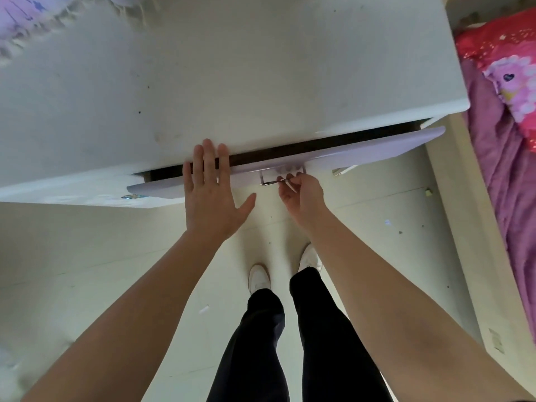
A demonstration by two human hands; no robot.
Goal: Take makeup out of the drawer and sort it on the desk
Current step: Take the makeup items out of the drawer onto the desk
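A white desk (232, 76) fills the upper view. Its drawer (362, 150) with a pale lilac front stands a little way out, showing a dark narrow gap; what lies inside is hidden. My right hand (301, 192) has its fingers curled round the metal drawer handle (275, 181) under the front. My left hand (211, 192) lies flat with straight fingers across the drawer front, fingertips touching the desk edge. No makeup shows anywhere.
A bed with purple and red bedding (504, 111) stands to the right, close to the desk's end. Below are the pale floor (87, 271), my dark trousers and white shoes (259, 278). A lilac frilled cloth (26, 15) lies at the desk's far left corner.
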